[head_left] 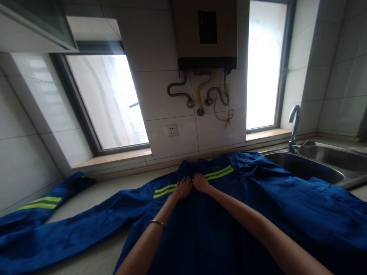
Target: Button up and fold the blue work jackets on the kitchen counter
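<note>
A dark blue work jacket (218, 229) with yellow-green and grey reflective stripes lies spread on the counter, collar toward the wall. My left hand (184, 187) and my right hand (201, 183) meet at the jacket's front opening, level with the chest stripe. The fingers of both are bent in at the jacket's front edge and close on the cloth there; the exact bit between the fingertips is too small to make out. One sleeve (94, 225) stretches out to the left. Small pale lettering shows above the right-hand chest stripe.
More blue cloth with a reflective stripe (40, 204) lies at the far left. A steel sink (344, 177) with a faucet (294, 126) is at the right, the jacket reaching its edge. On the wall hang a water heater (206, 34) with hoses and a socket (172, 130).
</note>
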`<action>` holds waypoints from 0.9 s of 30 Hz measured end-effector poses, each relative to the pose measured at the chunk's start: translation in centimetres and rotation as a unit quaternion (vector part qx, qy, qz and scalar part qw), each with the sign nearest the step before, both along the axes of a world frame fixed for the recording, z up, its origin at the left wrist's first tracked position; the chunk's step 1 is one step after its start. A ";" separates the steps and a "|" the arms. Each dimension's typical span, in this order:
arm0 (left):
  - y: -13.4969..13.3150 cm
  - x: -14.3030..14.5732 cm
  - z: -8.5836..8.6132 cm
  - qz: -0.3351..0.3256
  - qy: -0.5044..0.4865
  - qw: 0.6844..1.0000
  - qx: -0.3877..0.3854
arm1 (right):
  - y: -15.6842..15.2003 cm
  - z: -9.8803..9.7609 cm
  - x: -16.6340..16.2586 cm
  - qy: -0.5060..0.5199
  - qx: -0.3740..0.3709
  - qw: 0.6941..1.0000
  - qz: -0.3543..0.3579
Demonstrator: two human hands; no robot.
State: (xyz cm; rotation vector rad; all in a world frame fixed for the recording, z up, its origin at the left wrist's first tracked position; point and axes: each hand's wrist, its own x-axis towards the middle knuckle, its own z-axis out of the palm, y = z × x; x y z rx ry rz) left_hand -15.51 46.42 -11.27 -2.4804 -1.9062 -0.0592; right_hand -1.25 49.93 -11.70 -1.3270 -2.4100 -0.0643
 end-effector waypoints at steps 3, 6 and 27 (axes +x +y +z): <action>0.3 -0.1 -0.4 0.008 -0.004 1.000 -0.014 | -0.9 -0.5 -0.1 0.013 0.004 1.000 -0.027; 0.6 -0.5 -0.9 0.014 -0.008 1.000 -0.010 | -1.0 -0.1 0.0 0.020 -0.002 0.999 -0.037; -0.3 0.8 0.2 0.026 0.008 0.999 0.036 | -18.9 4.0 9.0 0.016 -0.016 0.994 0.104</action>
